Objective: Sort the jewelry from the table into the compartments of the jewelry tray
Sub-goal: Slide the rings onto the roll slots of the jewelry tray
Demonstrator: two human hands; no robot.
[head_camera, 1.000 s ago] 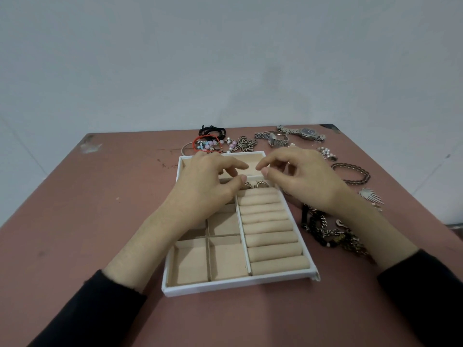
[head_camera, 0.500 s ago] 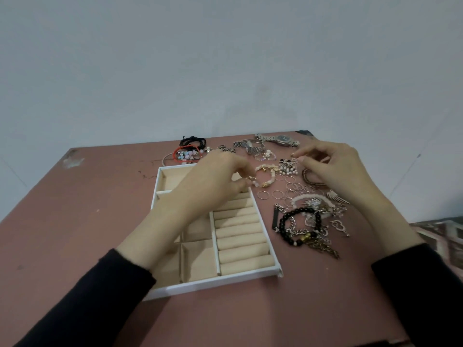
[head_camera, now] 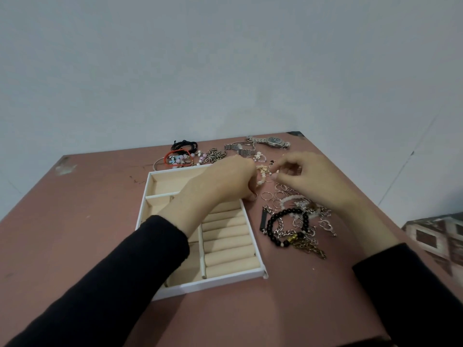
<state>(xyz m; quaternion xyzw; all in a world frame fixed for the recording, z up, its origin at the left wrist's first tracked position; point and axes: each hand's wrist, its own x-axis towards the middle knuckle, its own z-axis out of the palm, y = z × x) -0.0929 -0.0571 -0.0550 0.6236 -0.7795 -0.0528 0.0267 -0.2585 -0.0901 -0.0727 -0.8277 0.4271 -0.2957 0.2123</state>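
White jewelry tray (head_camera: pixel 150 209) with beige velvet compartments and ring rolls, on the pink table (head_camera: pixel 75 221). Jewelry heaped just right of tray. Left hand (head_camera: pixel 225 181) crossing tray's far right corner, curled; grip undeterminable. Right hand (head_camera: pixel 308 176) beyond, pinching something small, unidentifiable.

Pink table (head_camera: pixel 250 314): jewelry tray (head_camera: pixel 175 291), loose jewelry (head_camera: pixel 288 221).

Two bare hands are seen, the left hand (head_camera: pixel 225 181) and right hand (head_camera: pixel 315 181). Long black sleeves are worn on both forearms, ending at the wrists; no rings are worn.
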